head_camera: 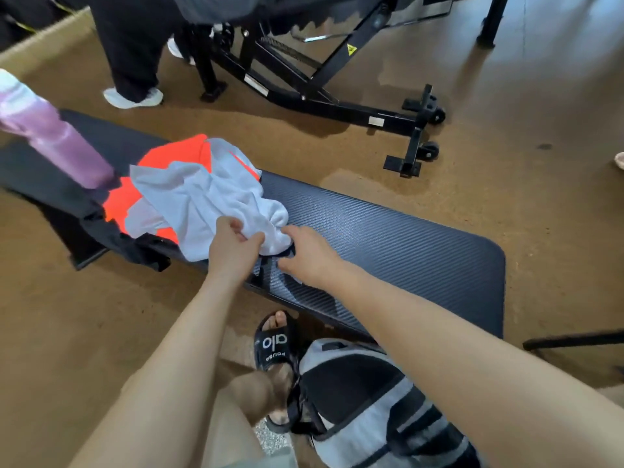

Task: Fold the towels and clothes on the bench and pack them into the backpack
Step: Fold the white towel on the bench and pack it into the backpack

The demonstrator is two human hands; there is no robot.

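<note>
While the left hand (233, 243) pinched the white towel (202, 197) at the heap's five o'clock corner, the right hand (305, 255) lay loose-fingered beside it and needed its own corner to spread the cloth flat on the desk (405, 238).

Beyond the mat you are seeing a black equipment frame (337, 96) standing on castors — a pink bottle (57, 143) sitting left.

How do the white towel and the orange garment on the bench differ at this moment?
The white towel lies crumpled on top, while the orange garment lies flatter beneath it and is largely covered. The left hand pinches the towel's near edge, with the right hand beside it; no hand touches the orange garment. Both are unfolded and rest on the bench, not in the backpack.
</note>
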